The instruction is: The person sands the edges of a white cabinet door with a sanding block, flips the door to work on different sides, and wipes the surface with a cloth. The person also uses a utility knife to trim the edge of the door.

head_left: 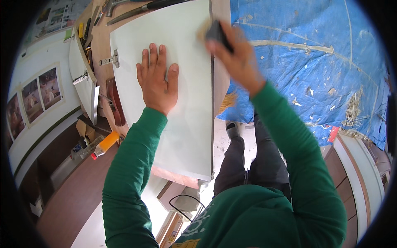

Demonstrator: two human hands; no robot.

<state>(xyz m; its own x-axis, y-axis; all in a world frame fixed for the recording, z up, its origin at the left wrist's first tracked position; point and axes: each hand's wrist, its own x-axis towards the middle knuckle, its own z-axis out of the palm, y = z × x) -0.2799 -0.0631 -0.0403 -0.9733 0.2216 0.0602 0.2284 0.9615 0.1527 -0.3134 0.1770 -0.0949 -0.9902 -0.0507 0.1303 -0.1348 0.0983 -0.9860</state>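
Observation:
My left hand (160, 82) lies flat on a white panel (182, 140), fingers stretched toward its far end. A metal hinge (115, 58) is fixed at the panel's left edge, left of that hand. My right hand (235, 58) grips a dark block (218, 33) with a pale, blurred underside, at the upper right edge of the panel; whether it touches the edge I cannot tell. The panel rests on a wooden bench (223, 82).
Hand tools (136, 10) lie beyond and left of the panel, with a red-brown object (117, 111) beside it. An orange bottle (105, 144) is at lower left. A blue tarp (306, 78) spreads to the right; a white cabinet piece (351, 173) stands below it.

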